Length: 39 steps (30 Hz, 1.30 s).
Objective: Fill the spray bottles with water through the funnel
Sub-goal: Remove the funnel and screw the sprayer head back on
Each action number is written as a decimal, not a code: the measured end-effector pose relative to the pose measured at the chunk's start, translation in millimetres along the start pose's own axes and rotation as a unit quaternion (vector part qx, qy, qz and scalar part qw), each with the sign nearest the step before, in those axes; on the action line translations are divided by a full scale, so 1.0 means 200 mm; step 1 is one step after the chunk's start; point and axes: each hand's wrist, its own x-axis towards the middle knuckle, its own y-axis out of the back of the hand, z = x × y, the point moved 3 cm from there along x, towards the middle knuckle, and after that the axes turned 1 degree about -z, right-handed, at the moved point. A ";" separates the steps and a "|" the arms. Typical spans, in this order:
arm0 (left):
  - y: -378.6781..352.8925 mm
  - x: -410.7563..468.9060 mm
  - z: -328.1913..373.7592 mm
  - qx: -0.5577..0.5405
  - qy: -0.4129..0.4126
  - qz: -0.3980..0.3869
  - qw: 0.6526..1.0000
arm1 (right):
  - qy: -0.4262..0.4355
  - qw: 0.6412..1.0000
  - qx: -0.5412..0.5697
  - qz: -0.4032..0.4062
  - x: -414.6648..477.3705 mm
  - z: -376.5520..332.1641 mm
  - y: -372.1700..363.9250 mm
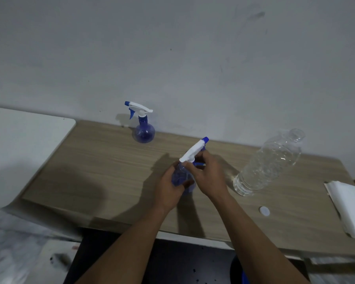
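Observation:
A blue spray bottle (181, 177) with a white trigger head (193, 151) stands at the middle of the wooden table (103, 160). My left hand (168, 187) wraps its round body. My right hand (208, 173) grips the neck just under the trigger head. A second blue spray bottle (143, 130) with its white head on stands alone near the wall. A clear water bottle (268, 162), uncapped and partly full, stands to the right of my hands. Its white cap (264, 211) lies flat on the table. No funnel is visible.
Folded white paper towels (348, 208) lie at the table's right edge. A white surface (19, 144) adjoins the table on the left. The grey wall (172, 58) runs right behind the table. The dark floor (152, 263) shows below the front edge.

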 end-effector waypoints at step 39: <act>0.00 0.02 -0.08 0.017 0.023 0.002 1.000 | 0.001 1.000 -0.007 0.021 -0.03 0.03 -0.03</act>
